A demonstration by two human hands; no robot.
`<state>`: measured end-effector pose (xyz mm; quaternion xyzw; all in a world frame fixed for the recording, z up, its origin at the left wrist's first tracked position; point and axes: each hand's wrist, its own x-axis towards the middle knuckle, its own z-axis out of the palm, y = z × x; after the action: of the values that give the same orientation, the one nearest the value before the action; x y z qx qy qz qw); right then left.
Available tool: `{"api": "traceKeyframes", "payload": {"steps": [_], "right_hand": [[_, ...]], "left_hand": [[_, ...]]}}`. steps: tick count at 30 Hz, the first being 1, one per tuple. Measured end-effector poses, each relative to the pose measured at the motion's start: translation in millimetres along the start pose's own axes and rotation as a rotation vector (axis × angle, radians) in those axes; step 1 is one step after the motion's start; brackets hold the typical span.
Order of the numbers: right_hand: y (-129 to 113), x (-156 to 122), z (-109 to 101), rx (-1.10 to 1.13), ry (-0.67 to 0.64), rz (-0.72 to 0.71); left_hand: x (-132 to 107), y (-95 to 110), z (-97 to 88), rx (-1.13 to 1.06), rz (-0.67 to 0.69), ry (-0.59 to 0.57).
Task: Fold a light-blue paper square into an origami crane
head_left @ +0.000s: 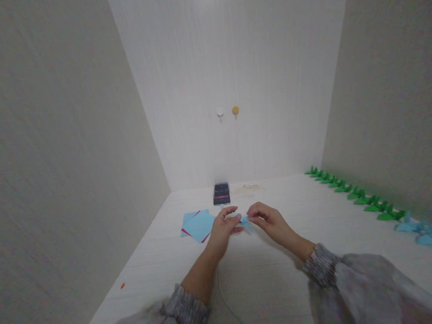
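Observation:
A small light-blue folded paper figure [245, 223] is held between my two hands, above the white table. My left hand [225, 228] pinches its left side between thumb and fingers. On the other side, the thumb and fingertips of my right hand [268, 220] close on its upper right part. The figure has pointed ends, one of them slanting down to the right. Its finer folds are too small to make out. Just left of my left hand lie light-blue paper sheets [199, 226] with red edges showing beneath.
A phone [221, 194] leans at the back, its white cable [228, 302] running toward me. Green folded paper figures [355, 192] line the right wall, with light-blue ones [430, 236] nearer. An orange-red scrap [123, 286] lies left. Two hooks [236, 111] are on the back wall.

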<state>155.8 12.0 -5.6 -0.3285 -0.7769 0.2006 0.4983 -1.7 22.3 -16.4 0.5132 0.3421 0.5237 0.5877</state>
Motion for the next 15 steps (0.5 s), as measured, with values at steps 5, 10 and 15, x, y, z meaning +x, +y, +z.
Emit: {"api": "traceKeyframes", "payload": {"steps": [5, 10, 15], "right_hand": [[-3.6, 0.8, -0.7, 0.018, -0.055, -0.059], [-5.3, -0.2, -0.7, -0.024, -0.065, -0.084], [-3.0, 0.3, -0.2, -0.063, -0.032, -0.082]], "left_hand": [[1.4, 1.5, -1.1, -0.014, -0.064, 0.021], [-1.5, -0.4, -2.6, -0.032, -0.075, -0.099], [-2.9, -0.4, -2.8, -0.039, -0.072, -0.128]]}}
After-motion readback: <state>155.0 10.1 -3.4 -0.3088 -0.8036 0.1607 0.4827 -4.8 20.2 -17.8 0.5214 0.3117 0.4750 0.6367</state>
